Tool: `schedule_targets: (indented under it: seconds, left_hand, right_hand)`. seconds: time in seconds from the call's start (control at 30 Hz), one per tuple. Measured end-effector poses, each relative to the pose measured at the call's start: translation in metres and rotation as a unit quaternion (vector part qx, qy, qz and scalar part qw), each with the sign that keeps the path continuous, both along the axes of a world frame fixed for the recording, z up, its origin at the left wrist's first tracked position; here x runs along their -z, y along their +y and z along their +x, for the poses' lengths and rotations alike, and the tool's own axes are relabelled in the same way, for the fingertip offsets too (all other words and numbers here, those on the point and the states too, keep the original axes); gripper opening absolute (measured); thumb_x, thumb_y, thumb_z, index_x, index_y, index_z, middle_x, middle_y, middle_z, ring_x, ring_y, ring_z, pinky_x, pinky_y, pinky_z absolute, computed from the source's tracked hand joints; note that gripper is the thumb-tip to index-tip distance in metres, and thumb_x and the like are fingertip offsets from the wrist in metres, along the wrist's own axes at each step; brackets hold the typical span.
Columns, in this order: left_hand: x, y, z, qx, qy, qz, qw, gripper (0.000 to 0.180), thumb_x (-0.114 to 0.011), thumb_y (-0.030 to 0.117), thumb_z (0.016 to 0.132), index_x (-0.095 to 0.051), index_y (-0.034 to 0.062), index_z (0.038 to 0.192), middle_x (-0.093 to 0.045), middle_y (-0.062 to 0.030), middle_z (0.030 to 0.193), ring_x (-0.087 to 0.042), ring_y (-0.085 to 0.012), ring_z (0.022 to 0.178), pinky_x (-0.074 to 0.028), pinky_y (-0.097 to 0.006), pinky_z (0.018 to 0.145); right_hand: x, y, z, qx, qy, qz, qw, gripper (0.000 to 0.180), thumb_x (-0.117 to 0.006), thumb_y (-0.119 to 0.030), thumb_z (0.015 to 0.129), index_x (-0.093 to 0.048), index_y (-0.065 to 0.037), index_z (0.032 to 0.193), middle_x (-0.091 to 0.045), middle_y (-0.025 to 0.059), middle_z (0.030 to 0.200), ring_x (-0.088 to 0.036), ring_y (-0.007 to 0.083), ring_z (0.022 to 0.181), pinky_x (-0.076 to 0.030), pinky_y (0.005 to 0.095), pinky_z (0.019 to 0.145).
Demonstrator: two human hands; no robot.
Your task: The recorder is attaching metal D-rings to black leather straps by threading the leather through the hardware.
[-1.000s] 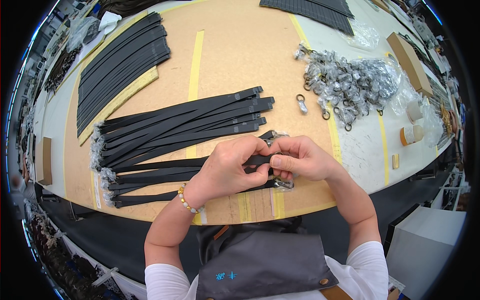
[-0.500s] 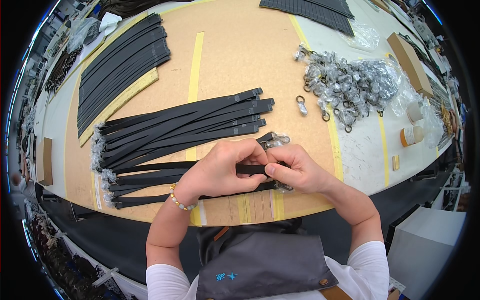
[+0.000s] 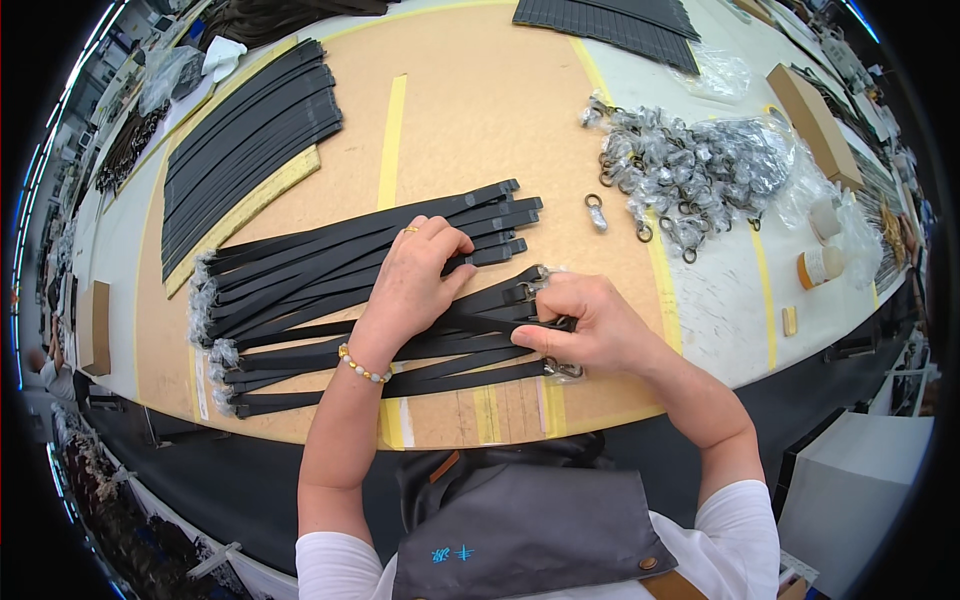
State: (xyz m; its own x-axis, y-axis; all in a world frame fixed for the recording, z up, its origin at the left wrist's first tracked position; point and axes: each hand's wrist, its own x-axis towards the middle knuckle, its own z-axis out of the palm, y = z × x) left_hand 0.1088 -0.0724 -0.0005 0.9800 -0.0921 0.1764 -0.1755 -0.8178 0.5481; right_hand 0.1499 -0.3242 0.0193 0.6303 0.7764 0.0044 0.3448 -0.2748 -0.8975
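My right hand (image 3: 592,325) is closed on the end of a black strap (image 3: 490,323), thumb and fingers pinching it; the end itself is mostly hidden. Over the upper bundle of black straps (image 3: 330,250) hovers my left hand (image 3: 420,272), its thumb and forefinger apart near a strap; whether it touches one is hard to tell. Below lie more straps (image 3: 460,378), with metal clasps (image 3: 563,370) in clear plastic at their right ends. Plastic-wrapped hardware (image 3: 202,300) also gathers at the straps' left ends.
A heap of plastic-wrapped metal clasps with rings (image 3: 690,165) lies at the right, with a single wrapped clasp (image 3: 596,213) beside it. Rows of black straps (image 3: 250,140) rest at the far left and far back (image 3: 615,28). An orange-labelled jar (image 3: 818,267) and a cardboard box (image 3: 815,125) stand right.
My left hand has let go of the strap near my right hand and moved up and left over the upper bundle. My right hand stays on the strap, nearly in place.
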Motion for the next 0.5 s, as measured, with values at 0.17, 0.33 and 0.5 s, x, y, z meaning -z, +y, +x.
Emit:
schedule_targets:
  seconds: [0.17,0.33,0.5]
  left_hand:
    - [0.000,0.001,0.002,-0.002,-0.007,-0.005,1.000,0.020,-0.079,0.006,0.081,-0.066,0.0014,0.094,-0.061,-0.0081,0.091,-0.060,-0.0245,0.093,-0.052,-0.036,0.083]
    - [0.001,0.002,0.001,0.010,-0.027,0.003,1.000,0.018,-0.078,0.005,0.082,-0.065,0.0015,0.093,-0.061,-0.0077,0.089,-0.061,-0.0229,0.089,-0.052,-0.033,0.081]
    - [-0.012,0.002,-0.002,-0.010,0.041,-0.231,0.972,0.018,-0.078,0.003,0.085,-0.065,0.0018,0.098,-0.065,-0.0027,0.091,-0.064,-0.0116,0.085,-0.053,-0.026,0.080]
  right_hand:
    - [0.006,-0.005,0.037,0.127,-0.071,-0.012,0.989,0.027,-0.080,-0.027,0.086,-0.066,-0.006,0.079,-0.068,0.0079,0.084,-0.063,0.0243,0.075,-0.048,0.0376,0.067]
    - [0.038,-0.018,0.068,0.305,-0.284,-0.127,0.900,0.016,-0.075,-0.022,0.089,-0.070,-0.008,0.094,-0.070,0.0078,0.087,-0.067,0.0240,0.083,-0.054,0.0392,0.075]
    - [0.038,-0.010,0.062,0.259,-0.238,-0.167,0.921,0.015,-0.075,-0.018,0.088,-0.070,-0.006,0.097,-0.071,0.0081,0.087,-0.068,0.0208,0.085,-0.054,0.0365,0.075]
